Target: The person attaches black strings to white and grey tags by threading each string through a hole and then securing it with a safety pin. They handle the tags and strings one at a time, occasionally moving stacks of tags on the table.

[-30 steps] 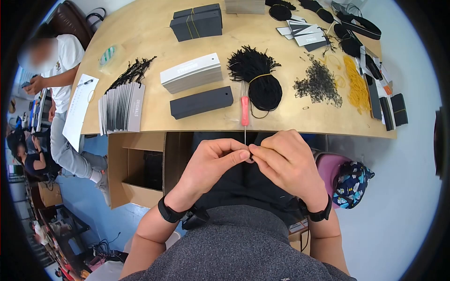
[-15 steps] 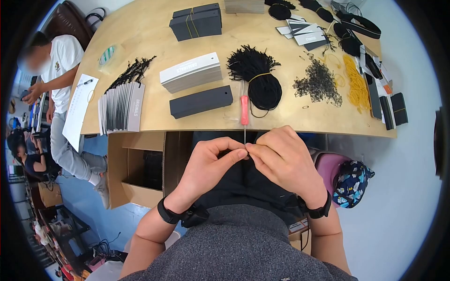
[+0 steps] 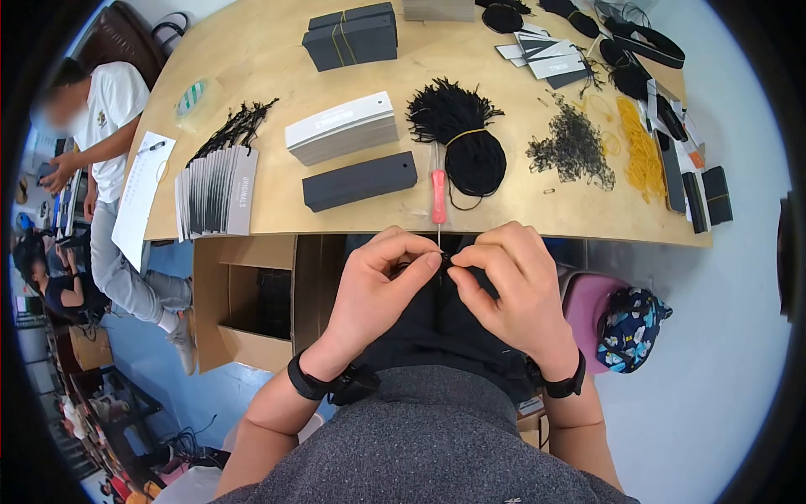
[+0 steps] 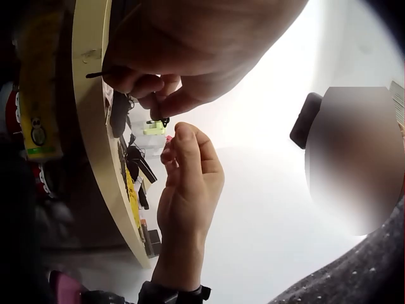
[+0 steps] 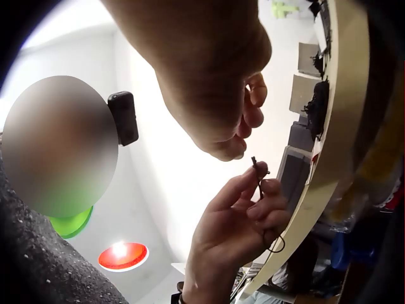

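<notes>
My left hand (image 3: 376, 281) pinches a thin black cord (image 5: 258, 180) between thumb and forefinger, just off the table's front edge. In the right wrist view a small loop of that cord (image 5: 276, 247) hangs below the fingers, and a short end sticks up past the fingertips. Facing it, my right hand (image 3: 514, 290) is bent at the fingers, thumb and forefinger slightly parted, with nothing visible between them. A tool with a pink-red handle (image 3: 438, 197) lies on the table, its thin metal shaft (image 3: 439, 238) pointing over the edge toward my fingertips.
On the table (image 3: 252, 76) lie a black cord bundle (image 3: 474, 164), a heap of small safety pins (image 3: 571, 147), yellow rubber bands (image 3: 640, 151), grey tag stacks (image 3: 361, 181) and corded tags (image 3: 218, 193). Below stands an open carton (image 3: 243, 252). A person (image 3: 117, 109) sits at left.
My right thumb and forefinger have parted and drawn slightly back from my left fingertips. Both hands have shifted slightly toward the table. The left hand keeps its pinch.
</notes>
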Available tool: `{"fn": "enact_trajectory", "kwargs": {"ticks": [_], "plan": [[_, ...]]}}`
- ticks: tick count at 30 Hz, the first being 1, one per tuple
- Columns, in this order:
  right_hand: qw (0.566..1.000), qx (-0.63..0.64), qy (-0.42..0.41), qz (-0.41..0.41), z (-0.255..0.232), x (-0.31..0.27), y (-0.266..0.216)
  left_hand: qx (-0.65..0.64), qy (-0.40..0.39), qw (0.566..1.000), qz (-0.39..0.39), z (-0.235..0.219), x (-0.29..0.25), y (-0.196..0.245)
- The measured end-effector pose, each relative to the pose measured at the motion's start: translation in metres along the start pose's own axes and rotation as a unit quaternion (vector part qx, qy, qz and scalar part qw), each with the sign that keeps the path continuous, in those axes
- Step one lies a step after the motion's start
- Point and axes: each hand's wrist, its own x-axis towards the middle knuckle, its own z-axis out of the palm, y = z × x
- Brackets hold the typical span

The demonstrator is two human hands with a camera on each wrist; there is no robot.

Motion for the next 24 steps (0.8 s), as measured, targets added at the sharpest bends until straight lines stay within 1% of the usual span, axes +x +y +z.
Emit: {"fn": "enact_trajectory", "kwargs": {"ticks": [2,6,8,9,11,14,15,16,17,18,19,20,22,24], "plan": [[1.0,0.001,0.003,-0.002,0.001,-0.001,0.0,-0.048,-0.01,0.999,-0.016,0.001,0.001,-0.001],[1.0,-0.001,0.002,0.004,0.006,0.0,0.003,-0.063,-0.008,0.998,-0.024,0.003,-0.001,0.003],[1.0,0.003,0.004,0.008,0.006,0.0,0.003,-0.041,-0.011,0.999,0.001,0.002,-0.001,0.002],[1.0,0.008,0.002,0.012,0.007,0.0,0.004,-0.041,-0.011,0.999,0.001,0.002,-0.001,0.001],[1.0,0.013,0.0,0.015,0.009,-0.001,0.005,0.01,-0.015,1.0,0.007,0.0,-0.002,0.001],[1.0,0.007,-0.001,0.023,0.012,-0.002,0.005,0.004,-0.014,1.0,-0.003,0.001,-0.003,0.0],[0.999,0.016,-0.008,0.042,0.012,-0.002,0.004,0.004,-0.014,1.0,-0.003,0.001,-0.003,-0.001],[0.998,0.025,-0.014,0.061,0.012,-0.002,0.004,-0.042,-0.021,0.999,-0.023,0.001,-0.002,-0.002],[0.998,0.025,-0.014,0.061,0.013,-0.003,0.005,-0.087,-0.027,0.995,-0.044,0.002,-0.002,-0.003],[0.994,0.066,-0.02,0.088,0.013,-0.004,0.007,-0.087,-0.027,0.995,-0.043,0.002,-0.002,-0.002],[0.987,0.107,-0.027,0.116,0.013,-0.004,0.008,-0.128,-0.038,0.989,-0.065,0.001,-0.002,0.0],[0.987,0.107,-0.027,0.116,0.011,-0.004,0.008,-0.168,-0.05,0.981,-0.086,0.001,-0.003,0.002],[0.978,0.145,-0.038,0.147,0.007,-0.002,0.008,-0.167,-0.054,0.981,-0.079,0.0,-0.003,0.003],[0.979,0.139,-0.037,0.143,0.004,-0.001,0.009,-0.166,-0.058,0.982,-0.071,0.0,-0.003,0.003]]}}
